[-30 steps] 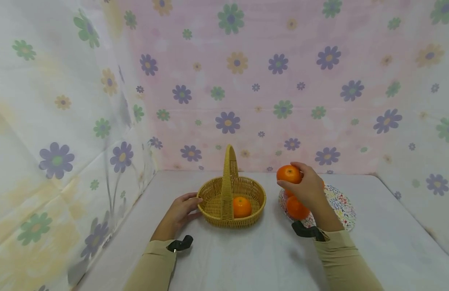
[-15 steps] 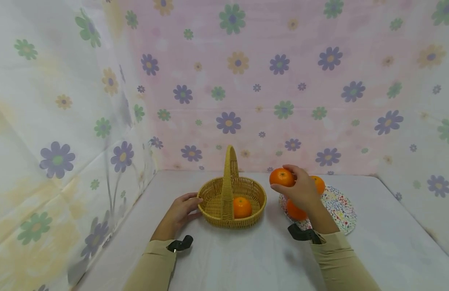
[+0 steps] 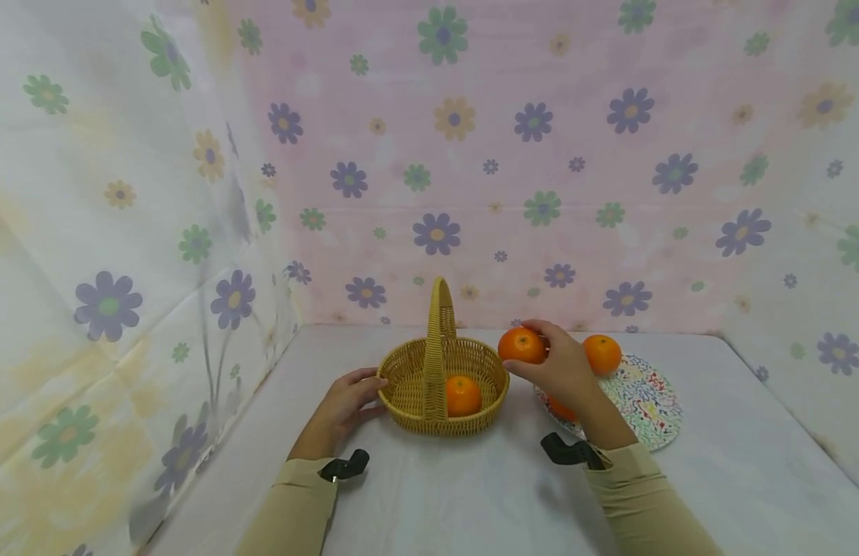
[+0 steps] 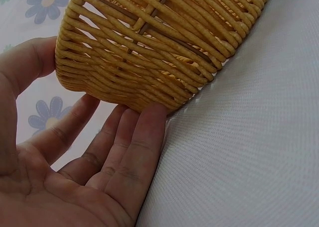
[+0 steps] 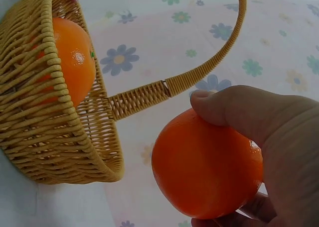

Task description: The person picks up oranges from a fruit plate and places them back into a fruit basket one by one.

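My right hand (image 3: 561,366) grips an orange (image 3: 521,345) between thumb and fingers, up in the air beside the right rim of a wicker basket (image 3: 402,409). The right wrist view shows the thumb on one side of this glossy orange (image 5: 204,162) and fingertips on the other. At the basket's left end, my left hand (image 3: 349,401) holds the rim, thumb at the top edge and fingers against the woven side (image 4: 134,62). A second orange (image 3: 463,396) lies inside the basket, right of its tall arched handle (image 3: 436,332).
A round plate with a colourful speckled pattern (image 3: 648,401) stands to the right, partly behind my right forearm. On it are an orange (image 3: 602,354) at the back and another orange (image 3: 563,408) mostly hidden by my hand. Flowered cloth walls (image 3: 471,170) surround the white table (image 3: 429,494).
My right hand has carried its orange leftward and slightly down, from over the plate to near the basket's right rim. The rear orange on the plate has come into view. My left hand stays put.
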A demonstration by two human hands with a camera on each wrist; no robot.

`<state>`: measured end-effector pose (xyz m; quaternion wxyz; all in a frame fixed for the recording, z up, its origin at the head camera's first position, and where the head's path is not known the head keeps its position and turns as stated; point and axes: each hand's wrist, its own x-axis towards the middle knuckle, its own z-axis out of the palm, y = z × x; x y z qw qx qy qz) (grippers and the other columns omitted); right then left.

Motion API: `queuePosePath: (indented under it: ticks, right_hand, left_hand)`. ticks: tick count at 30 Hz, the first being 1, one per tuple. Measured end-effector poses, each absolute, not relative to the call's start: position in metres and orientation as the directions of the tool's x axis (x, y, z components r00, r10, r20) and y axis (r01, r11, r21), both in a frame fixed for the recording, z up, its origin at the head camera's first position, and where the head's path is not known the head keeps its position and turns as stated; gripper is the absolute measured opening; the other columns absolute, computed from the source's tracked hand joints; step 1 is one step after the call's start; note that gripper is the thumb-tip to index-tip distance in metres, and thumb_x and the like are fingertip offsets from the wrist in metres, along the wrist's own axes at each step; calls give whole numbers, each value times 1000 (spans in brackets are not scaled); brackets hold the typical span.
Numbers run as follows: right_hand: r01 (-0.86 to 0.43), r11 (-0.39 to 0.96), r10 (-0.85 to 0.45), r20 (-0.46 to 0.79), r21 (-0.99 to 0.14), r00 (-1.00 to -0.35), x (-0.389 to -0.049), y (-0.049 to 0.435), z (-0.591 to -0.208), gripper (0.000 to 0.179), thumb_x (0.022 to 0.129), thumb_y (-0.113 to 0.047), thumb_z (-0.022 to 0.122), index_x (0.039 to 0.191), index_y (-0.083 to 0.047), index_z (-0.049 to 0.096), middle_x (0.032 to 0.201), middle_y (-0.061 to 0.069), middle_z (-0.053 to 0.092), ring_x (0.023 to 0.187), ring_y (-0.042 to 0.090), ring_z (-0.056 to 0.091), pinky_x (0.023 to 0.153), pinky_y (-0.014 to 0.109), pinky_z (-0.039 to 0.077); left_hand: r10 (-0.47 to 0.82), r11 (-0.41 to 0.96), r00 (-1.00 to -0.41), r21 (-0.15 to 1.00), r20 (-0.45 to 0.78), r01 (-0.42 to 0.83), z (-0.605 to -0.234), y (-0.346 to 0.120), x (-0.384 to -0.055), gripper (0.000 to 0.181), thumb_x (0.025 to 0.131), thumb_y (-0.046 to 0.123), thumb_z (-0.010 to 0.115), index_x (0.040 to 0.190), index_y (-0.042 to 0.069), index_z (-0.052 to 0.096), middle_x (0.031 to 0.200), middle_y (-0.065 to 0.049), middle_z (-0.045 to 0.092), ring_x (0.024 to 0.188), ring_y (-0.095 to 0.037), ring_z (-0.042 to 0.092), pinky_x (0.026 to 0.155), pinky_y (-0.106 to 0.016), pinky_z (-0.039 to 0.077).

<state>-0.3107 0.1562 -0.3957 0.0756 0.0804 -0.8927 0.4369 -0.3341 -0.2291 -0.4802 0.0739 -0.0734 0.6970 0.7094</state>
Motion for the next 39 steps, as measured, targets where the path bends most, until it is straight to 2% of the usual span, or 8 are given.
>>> queuePosePath:
  ticks: [11, 19, 28, 39]
  right_hand:
    - [-270, 654, -100, 273, -706, -957, -308, 149, -399, 81, 81, -48, 87, 150, -23, 51, 147, 8, 59, 122, 32, 63, 100, 55, 57]
    - [-288, 630, -153, 248, -721, -956, -305, 143, -400, 81, 82, -47, 86, 151, -23, 49, 150, 8, 55, 122, 31, 63, 100, 53, 58]
    - [-263, 590, -164, 206, -763, -965, -304, 133, -408, 79, 82, -45, 87, 149, -22, 50, 144, 4, 58, 121, 28, 61, 99, 51, 59]
    - [-312, 611, -207, 233, -727, -950, -306, 123, -415, 77, 82, -44, 88, 146, -20, 53, 141, 4, 61, 117, 26, 63, 98, 48, 60]
  left_hand:
    - [11, -22, -979, 979, -204, -204, -482, -231, -336, 52, 93, 23, 76, 139, 7, 59, 135, -15, 65, 114, -24, 69, 96, -47, 61]
    - [9, -16, -978, 978, -207, -207, -482, -231, -336, 50, 93, 23, 76, 138, 8, 61, 134, -14, 65, 112, -24, 69, 95, -47, 62]
    - [11, -7, -979, 979, -204, -204, -483, -231, -336, 51, 93, 25, 77, 138, 8, 61, 135, -14, 64, 113, -24, 68, 96, -47, 61]
    - [10, -8, -977, 977, -211, -211, -483, -232, -336, 53, 91, 26, 78, 139, 9, 61, 134, -14, 65, 113, -24, 68, 96, -46, 61]
